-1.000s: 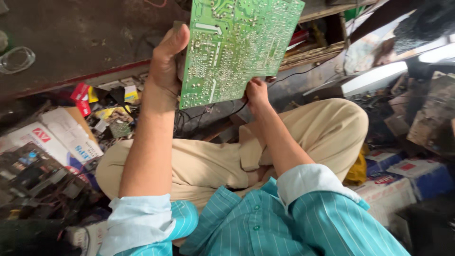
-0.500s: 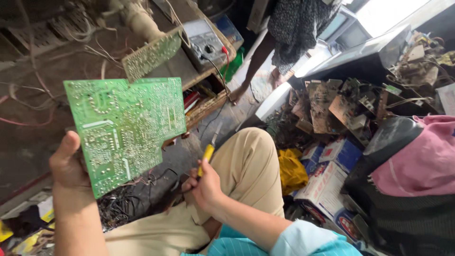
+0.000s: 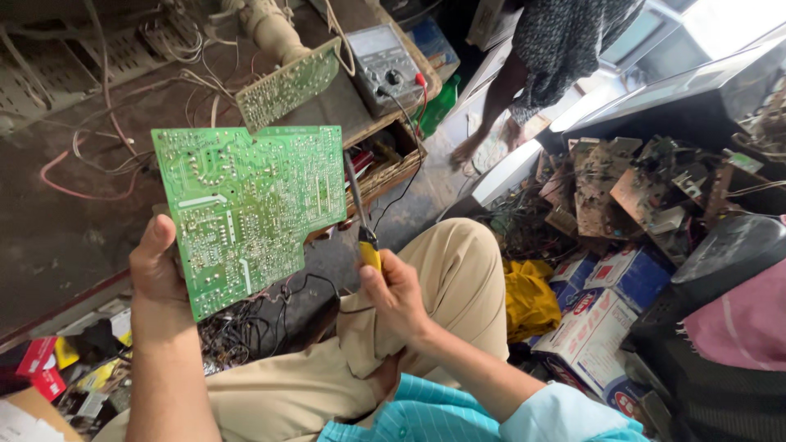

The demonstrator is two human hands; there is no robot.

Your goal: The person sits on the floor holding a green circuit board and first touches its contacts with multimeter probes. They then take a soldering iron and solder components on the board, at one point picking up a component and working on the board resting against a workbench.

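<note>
Head view — workbench (image 3: pixel 65 237) fills the upper left, dark and dusty, strewn with loose wires; a second, smaller circuit board (image 3: pixel 288 83) leans on it, and a grey multimeter (image 3: pixel 382 67) sits at its right end with red and black leads trailing off the edge. Right side: a heap of scrap boards (image 3: pixel 622 192), printed cartons (image 3: pixel 602 315) below it, a yellow cloth (image 3: pixel 530 299) against the khaki knee. Another person's bare legs (image 3: pixel 499 110) stand at top centre. Green circuit board (image 3: pixel 250 213) held up in the air in front of the bench, solder side toward the camera, roughly upright and slightly rotated — long axis runs top to bottom, lower end tipped toward the left. Left hand (image 3: pixel 157 274) clamps the board's lower left edge, thumb on the near face. Right hand (image 3: pixel 399 295) closed around the yellow handle of a soldering iron (image 3: pixel 361 221), its dark shaft pointing up and slightly left, tip right at the board's right edge; contact cannot be told.
</note>
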